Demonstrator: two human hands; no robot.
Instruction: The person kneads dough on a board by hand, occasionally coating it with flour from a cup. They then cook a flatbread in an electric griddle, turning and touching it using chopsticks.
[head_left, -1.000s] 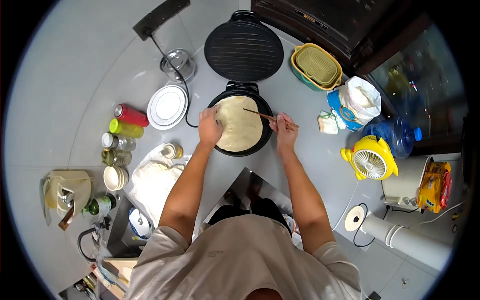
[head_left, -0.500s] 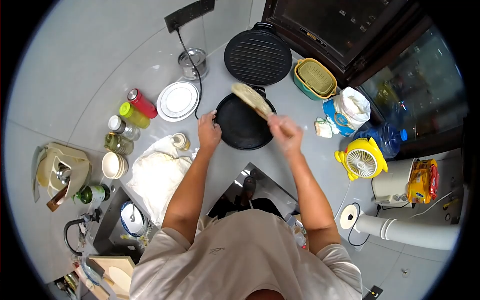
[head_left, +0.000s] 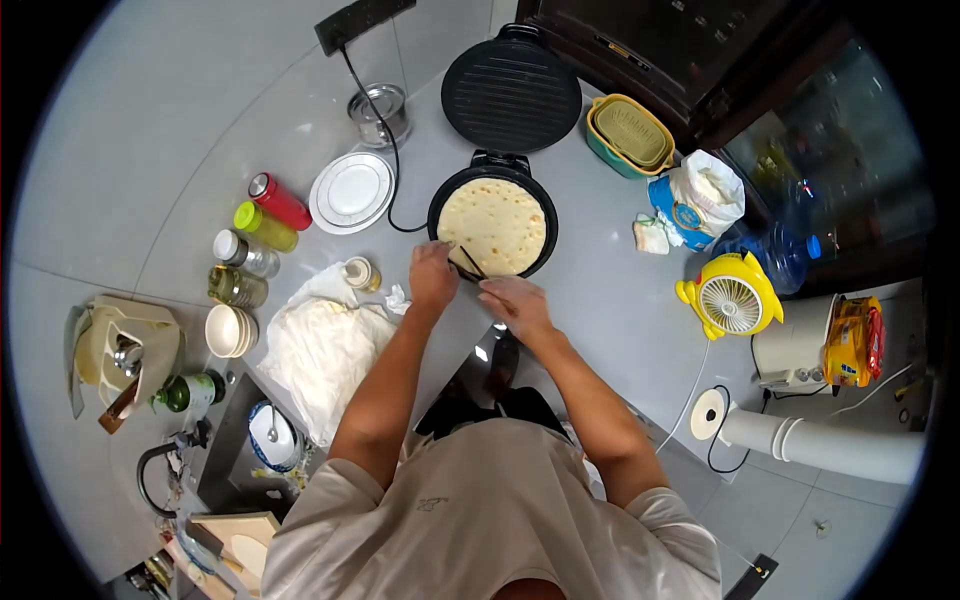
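A round pale flatbread (head_left: 492, 222) with light brown spots lies flat in the black electric griddle (head_left: 548, 250). The griddle's ridged lid (head_left: 511, 95) stands open behind it. My right hand (head_left: 515, 303) is at the front rim, closed on dark chopsticks (head_left: 472, 262) whose tips reach over the bread's near edge. At the front-left rim is my left hand (head_left: 433, 275), its fingers curled close to the bread's edge. Whatever those fingers pinch is hidden.
To the left are a white cloth (head_left: 330, 340), a small jar (head_left: 362, 273), stacked plates (head_left: 352, 192), bottles (head_left: 265, 227) and a sink (head_left: 225, 470). On the right stand a flour bag (head_left: 700, 200), nested baskets (head_left: 630, 137) and a yellow fan (head_left: 730, 303). A power cord (head_left: 393, 150) runs beside the griddle.
The flatbread, held up tilted over the griddle by my right hand before, now lies flat in it. My right hand has come down and left to the front rim; my left hand has shifted slightly toward me.
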